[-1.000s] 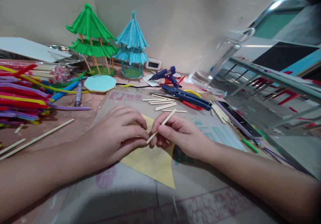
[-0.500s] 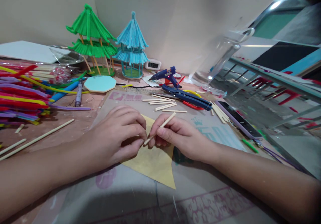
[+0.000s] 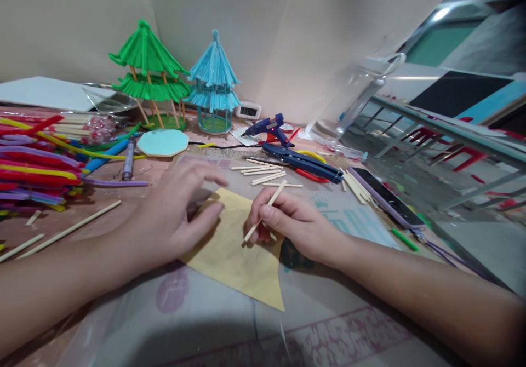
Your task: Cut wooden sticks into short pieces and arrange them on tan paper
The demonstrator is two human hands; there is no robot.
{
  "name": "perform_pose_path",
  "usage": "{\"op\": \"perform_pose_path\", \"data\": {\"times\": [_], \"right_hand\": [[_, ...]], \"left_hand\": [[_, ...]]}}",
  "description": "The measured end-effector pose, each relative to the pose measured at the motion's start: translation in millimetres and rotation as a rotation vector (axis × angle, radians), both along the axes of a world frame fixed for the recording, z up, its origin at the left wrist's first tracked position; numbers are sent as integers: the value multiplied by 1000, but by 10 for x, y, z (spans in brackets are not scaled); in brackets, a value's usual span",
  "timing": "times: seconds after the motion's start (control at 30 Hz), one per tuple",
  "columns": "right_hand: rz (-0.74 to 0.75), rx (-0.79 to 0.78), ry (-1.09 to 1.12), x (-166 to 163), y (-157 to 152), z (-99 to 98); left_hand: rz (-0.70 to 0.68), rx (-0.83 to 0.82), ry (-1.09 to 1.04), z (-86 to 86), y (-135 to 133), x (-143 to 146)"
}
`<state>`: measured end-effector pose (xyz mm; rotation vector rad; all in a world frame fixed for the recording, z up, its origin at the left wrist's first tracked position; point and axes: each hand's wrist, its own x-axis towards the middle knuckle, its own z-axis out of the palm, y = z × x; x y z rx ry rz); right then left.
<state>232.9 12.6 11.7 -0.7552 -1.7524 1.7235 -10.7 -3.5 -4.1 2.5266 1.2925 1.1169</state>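
Note:
Between thumb and fingers, my right hand (image 3: 283, 213) pinches a short pale wooden stick (image 3: 265, 211), tilted with its upper end to the right. Below it lies a piece of yellow sandpaper (image 3: 234, 252) on the plastic-covered work surface. My left hand (image 3: 181, 208), slightly blurred, is over the sandpaper's left edge with thumb and fingers apart and nothing between them. Beyond the hands, several cut wooden sticks (image 3: 263, 173) lie loosely on the plastic.
Behind stand a green pavilion model (image 3: 150, 82) and a blue one (image 3: 214, 87). A glue gun (image 3: 271, 128), a blue utility knife (image 3: 302, 161), a phone (image 3: 386, 197) and a clear jug (image 3: 349, 98) are to the right. Pipe cleaners (image 3: 36, 164) pile up at left.
My left hand has moved left, away from the stick's lower end, and its fingers have spread. My right hand still holds the stick in nearly the same place.

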Motion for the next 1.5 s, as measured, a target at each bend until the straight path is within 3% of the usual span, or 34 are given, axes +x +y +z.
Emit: {"op": "perform_pose_path", "data": {"times": [0.1,0.23,0.37,0.47,0.7,0.83,0.97,1.1,1.2,1.33,1.43,1.5], "right_hand": [[11,30,-15,1,-12,-3],[-14,122,-90,25,-28,-7],[-71,508,-252,67,-32,6],[-13,764,-313,74,-40,1],[138,1057,-454,48,-11,39],[56,1036,-571,67,44,77],[177,964,-473,74,27,87],[37,957,-523,80,7,92],[255,931,-466,76,-12,93],[41,974,-528,55,-28,97],[252,959,-420,43,-32,91],[154,969,-464,40,-27,83]], "left_hand": [[-163,-47,122,-6,-71,44],[-179,-110,235,-42,-103,45],[-195,-99,288,-98,-72,27],[-217,-75,285,-111,-65,28],[-209,-157,322,-33,-101,58],[-201,-199,324,-16,-98,71],[-217,-219,327,-9,-95,73],[-198,-239,330,-17,-100,66],[-210,-228,306,-35,-108,57],[-209,-221,307,-44,-109,55],[-211,-208,293,-42,-107,57],[-202,-207,295,-45,-108,56]]}}
